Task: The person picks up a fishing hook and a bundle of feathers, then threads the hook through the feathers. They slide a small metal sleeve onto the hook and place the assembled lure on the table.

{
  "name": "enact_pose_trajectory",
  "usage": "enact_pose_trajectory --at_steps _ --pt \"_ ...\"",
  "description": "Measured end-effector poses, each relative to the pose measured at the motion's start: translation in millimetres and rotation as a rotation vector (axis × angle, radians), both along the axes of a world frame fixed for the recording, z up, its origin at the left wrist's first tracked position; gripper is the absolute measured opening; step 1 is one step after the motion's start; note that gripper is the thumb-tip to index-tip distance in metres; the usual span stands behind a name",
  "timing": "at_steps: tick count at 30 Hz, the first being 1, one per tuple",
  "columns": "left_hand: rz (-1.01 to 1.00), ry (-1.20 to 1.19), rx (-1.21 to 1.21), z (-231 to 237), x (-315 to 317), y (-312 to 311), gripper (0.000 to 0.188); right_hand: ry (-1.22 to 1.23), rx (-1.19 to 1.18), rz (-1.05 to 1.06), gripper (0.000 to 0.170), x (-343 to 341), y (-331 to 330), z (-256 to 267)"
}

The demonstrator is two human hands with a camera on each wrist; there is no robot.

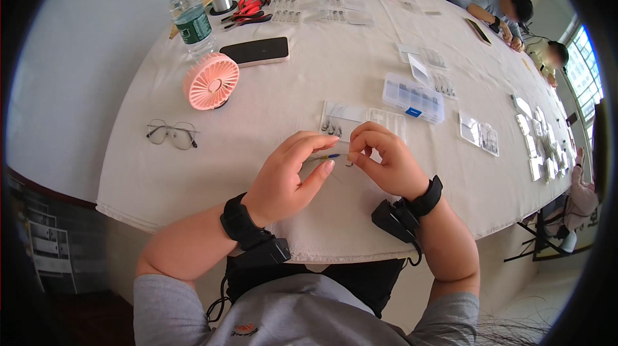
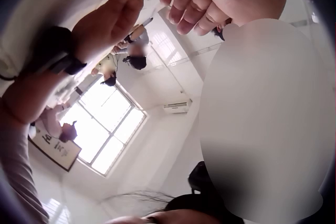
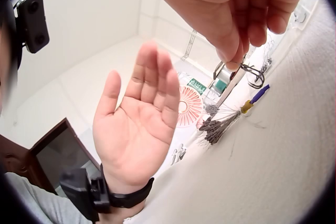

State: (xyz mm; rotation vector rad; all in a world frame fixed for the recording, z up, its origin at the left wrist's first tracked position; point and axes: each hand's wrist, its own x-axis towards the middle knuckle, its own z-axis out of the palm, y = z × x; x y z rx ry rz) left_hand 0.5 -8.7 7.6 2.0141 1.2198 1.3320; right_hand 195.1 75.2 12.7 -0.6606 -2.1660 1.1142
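Right hand: thumb and fingers pressed together (image 1: 386, 159), pinching the dark curved hooks (image 3: 255, 77); the fingertips hide their upper ends.
Left hand: fingers straight, palm turned toward the right hand (image 1: 283, 169), holding nothing.
Blue-and-yellow piece: between the hands in the head view (image 1: 330, 157), joined to a fanned bundle of grey strands (image 3: 216, 129); the left hand partly covers it there.
Open clear case: on the surface (image 1: 299, 114) just beyond the fingers, hooks in its left half (image 1: 341, 112); right half partly behind the right hand.
Divided box: clear, blue latch, contents too small to tell (image 1: 398, 97).
Bottle label: green with pale marks, unreadable (image 1: 193, 24); the bottle's top is cut off.
Beside the bottle: pink fan (image 1: 209, 82), dark phone (image 1: 257, 51), red-handled pliers (image 1: 250, 8); no brand can be read.
Glasses: left of the hands (image 1: 172, 133).
Shirt print: small red mark, illegible (image 1: 244, 329).
Framed sign: large dark characters, tilted and not clearly readable (image 2: 52, 148).
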Motion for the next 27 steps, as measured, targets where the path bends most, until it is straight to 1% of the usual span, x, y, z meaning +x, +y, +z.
enact_pose_trajectory --at_steps 3,6,9,12,15,21,27 --pt "0.001 0.029 -0.002 -2.8 1.5 2.1 0.031 0.002 0.021 -0.009 0.005 1.4 0.9 1.0" --pt "-0.005 -0.017 -0.144 -6.2 4.1 0.7 0.03 -0.001 0.022 -0.024 0.005 1.4 -0.1 1.4" --pt "0.018 -0.006 -0.177 -9.5 2.9 4.0 0.022 0.005 0.004 -0.013 0.004 1.0 0.4 0.2" --pt "0.025 0.099 -0.125 -8.3 1.9 6.2 0.014 0.001 -0.019 -0.009 0.004 0.6 0.7 -0.8" --pt "0.033 0.066 -0.168 -6.3 2.3 6.5 0.009 0.024 -0.007 0.003 0.004 -0.9 1.1 -4.7" --pt "0.04 0.038 -0.194 -6.3 2.5 6.5 0.009 0.011 -0.012 0.0 0.004 -1.9 -0.4 -3.4" --pt "0.043 0.074 -0.212 -7.1 2.2 6.7 0.008 0.025 -0.016 0.013 0.004 -2.4 -0.4 -3.3"
